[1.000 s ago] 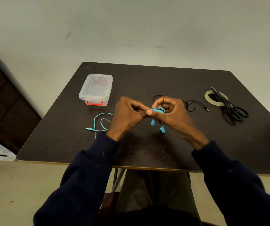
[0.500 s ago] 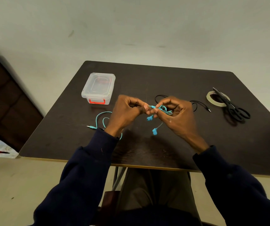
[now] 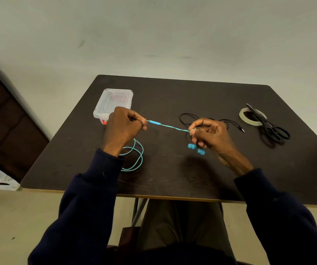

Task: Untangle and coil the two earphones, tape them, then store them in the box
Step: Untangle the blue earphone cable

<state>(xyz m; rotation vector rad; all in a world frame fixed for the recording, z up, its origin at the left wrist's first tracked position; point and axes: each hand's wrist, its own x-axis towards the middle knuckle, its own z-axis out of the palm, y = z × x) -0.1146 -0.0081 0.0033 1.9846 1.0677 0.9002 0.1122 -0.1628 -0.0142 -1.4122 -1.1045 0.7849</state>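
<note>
The blue earphone [image 3: 170, 127] is stretched taut between my hands above the dark table [image 3: 173, 178]. My left hand [image 3: 122, 127] pinches its cord beside the inline remote. My right hand [image 3: 210, 135] pinches the other end, and the two blue earbuds dangle just below its fingers. The rest of the blue cord lies in loops on the table under my left wrist. The black earphone [image 3: 186, 116] lies loosely tangled behind my right hand, its plug pointing right. A clear plastic box [image 3: 113, 101] with a red latch stands lidded at the back left, partly behind my left hand.
A roll of clear tape [image 3: 243, 116] lies at the back right with black scissors [image 3: 268, 125] resting across it. Dark furniture stands at the far left, and a white bag lies on the floor beside the table.
My hands have moved apart, the left going left and the right going right, pulling the bunched blue cord out into a straight line. The earbuds now hang under my right hand.
</note>
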